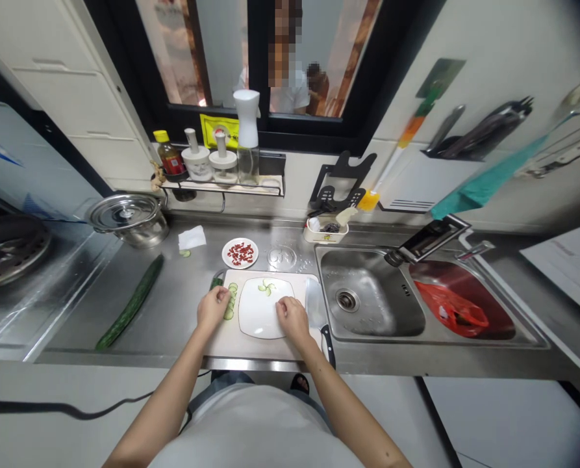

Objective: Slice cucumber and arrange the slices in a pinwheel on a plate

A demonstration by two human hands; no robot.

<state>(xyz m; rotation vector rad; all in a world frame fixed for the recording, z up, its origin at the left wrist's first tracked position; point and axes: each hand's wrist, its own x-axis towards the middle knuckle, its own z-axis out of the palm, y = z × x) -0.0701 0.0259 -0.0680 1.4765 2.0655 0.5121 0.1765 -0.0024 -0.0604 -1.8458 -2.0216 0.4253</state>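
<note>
A white squarish plate [263,317] lies on the pale cutting board [221,346], with a few thin cucumber slices [267,286] fanned near its far edge. My left hand [212,309] is closed, fingertips pinched beside a row of cucumber slices [232,302] on the board's left side. A cut cucumber piece [216,281] shows just beyond that hand. My right hand [293,317] has curled, closed fingers over the plate's right edge. Whatever either hand pinches is too small or hidden to name. A knife [327,344] with a black handle rests along the board's right side.
A whole cucumber [131,302] lies left of the board. Behind it are a lidded steel pot [131,218] and a white tissue [192,238]. A small plate of chopped red pieces [239,253] stands beyond the board. The sink [372,328] is to the right.
</note>
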